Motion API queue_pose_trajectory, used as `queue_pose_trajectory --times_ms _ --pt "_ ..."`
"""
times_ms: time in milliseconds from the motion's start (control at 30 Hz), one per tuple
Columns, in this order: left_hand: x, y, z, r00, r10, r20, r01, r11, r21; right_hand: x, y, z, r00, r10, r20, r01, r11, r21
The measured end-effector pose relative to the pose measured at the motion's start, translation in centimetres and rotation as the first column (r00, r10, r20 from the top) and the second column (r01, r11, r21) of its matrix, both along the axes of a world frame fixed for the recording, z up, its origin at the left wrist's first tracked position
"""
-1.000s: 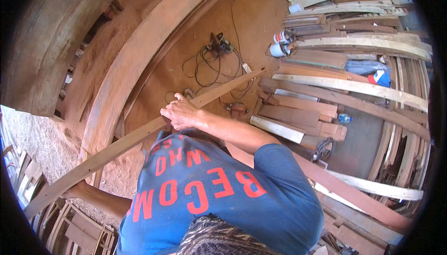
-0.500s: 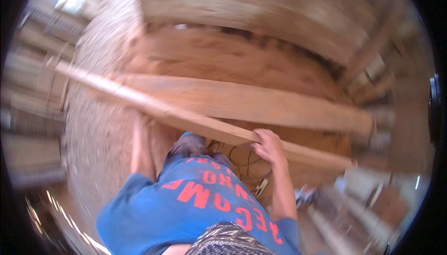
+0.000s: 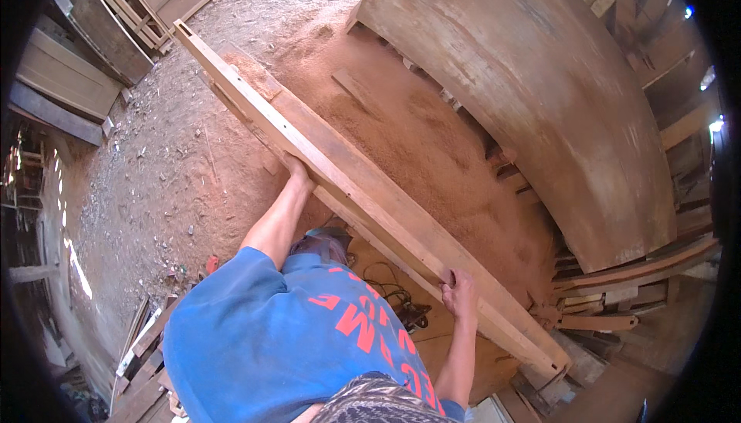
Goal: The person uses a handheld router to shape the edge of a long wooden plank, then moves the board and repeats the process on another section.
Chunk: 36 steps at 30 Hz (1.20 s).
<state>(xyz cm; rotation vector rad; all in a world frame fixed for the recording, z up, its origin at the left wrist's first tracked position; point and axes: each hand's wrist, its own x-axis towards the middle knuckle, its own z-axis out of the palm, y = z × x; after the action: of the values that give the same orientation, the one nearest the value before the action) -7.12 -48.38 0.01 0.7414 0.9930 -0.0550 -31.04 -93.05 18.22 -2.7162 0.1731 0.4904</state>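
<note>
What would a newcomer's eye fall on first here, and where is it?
Probably the long wooden beam, slanting across the middle with the left hand and right hand on it. Then reddish sawdust beyond it, and the broad wooden panel at the upper right.

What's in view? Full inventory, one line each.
long wooden beam: 1, light brown, slotted, diagonal across centre
wide plank: 1, brown, alongside the beam; contact unclear
large curved panel: 1, brown, upper right
sawdust: uncounted, reddish brown, ground between plank and panel
cables: tangled, count unclear, black, ground below the beam
wooden panels: several, brown and grey, upper left
scrap wood: many pieces, mixed browns, lower left
small object: 1, red, kind unclear, left of the shirt
shirt: 1, blue with red lettering, bottom centre
left hand: 1, bare, beam's near edge, fingers partly hidden
right hand: 1, bare, gripping beam's near edge
</note>
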Motion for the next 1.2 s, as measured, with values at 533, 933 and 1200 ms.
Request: queue_pose_trajectory --times_ms 533,933,1200 --pt "1.1 9.2 8.7 0.235 -0.418 -0.878 0.062 -0.895 0.442 4.0 2.3 -6.0 0.984 0.167 0.064 -0.153 0.972 -0.180" --pt "3.1 9.3 8.4 -0.081 -0.358 -0.930 -0.109 -0.925 0.365 4.6 3.0 -13.8 0.999 0.040 -0.011 -0.037 0.980 0.195" --pt "2.6 -7.6 9.2 -0.462 -0.106 -0.881 -0.230 -0.945 0.234 -0.6 -9.4 -11.5 0.942 -0.151 -0.299 0.137 0.988 -0.067"
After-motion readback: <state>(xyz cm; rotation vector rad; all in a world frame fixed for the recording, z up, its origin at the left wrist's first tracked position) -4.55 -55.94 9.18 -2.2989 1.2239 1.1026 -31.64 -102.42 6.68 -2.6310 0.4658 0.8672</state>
